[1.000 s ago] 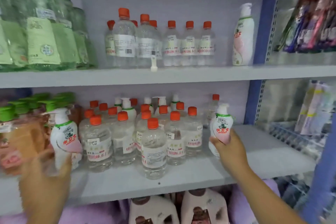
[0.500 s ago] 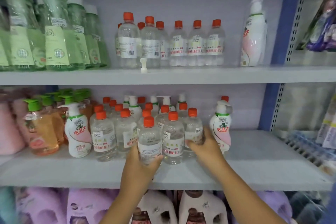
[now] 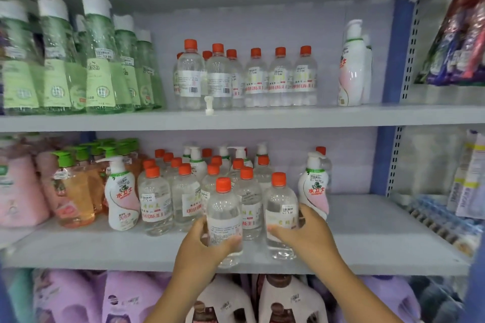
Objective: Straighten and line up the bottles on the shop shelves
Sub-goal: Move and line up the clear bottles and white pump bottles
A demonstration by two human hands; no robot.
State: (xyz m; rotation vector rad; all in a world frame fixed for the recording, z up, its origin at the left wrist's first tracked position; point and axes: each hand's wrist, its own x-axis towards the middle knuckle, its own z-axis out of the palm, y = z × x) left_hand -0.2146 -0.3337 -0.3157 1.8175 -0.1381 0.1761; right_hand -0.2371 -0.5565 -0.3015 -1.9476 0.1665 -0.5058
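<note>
Several clear bottles with orange caps crowd the middle shelf (image 3: pixel 105 252). My left hand (image 3: pixel 202 246) grips the front clear bottle (image 3: pixel 224 215), which stands near the shelf's front edge. My right hand (image 3: pixel 307 233) curls round the clear bottle beside it (image 3: pixel 279 207). A white and pink pump bottle (image 3: pixel 315 189) stands just right of my right hand. A second pump bottle (image 3: pixel 122 196) stands at the left of the cluster. On the upper shelf (image 3: pixel 262 118), more clear orange-capped bottles (image 3: pixel 280 78) stand in a rough row.
Green bottles (image 3: pixel 99 60) fill the upper shelf's left; a lone pump bottle (image 3: pixel 351 65) stands at its right. Orange soap bottles (image 3: pixel 76 191) and pink jugs (image 3: pixel 18 191) sit left on the middle shelf. Purple and pink jugs (image 3: pixel 288 301) sit below. A blue upright (image 3: pixel 393 50) bounds the right.
My right hand left the white and pink pump bottle and took hold of a clear bottle. My left hand came from the left pump bottle to the front clear bottle.
</note>
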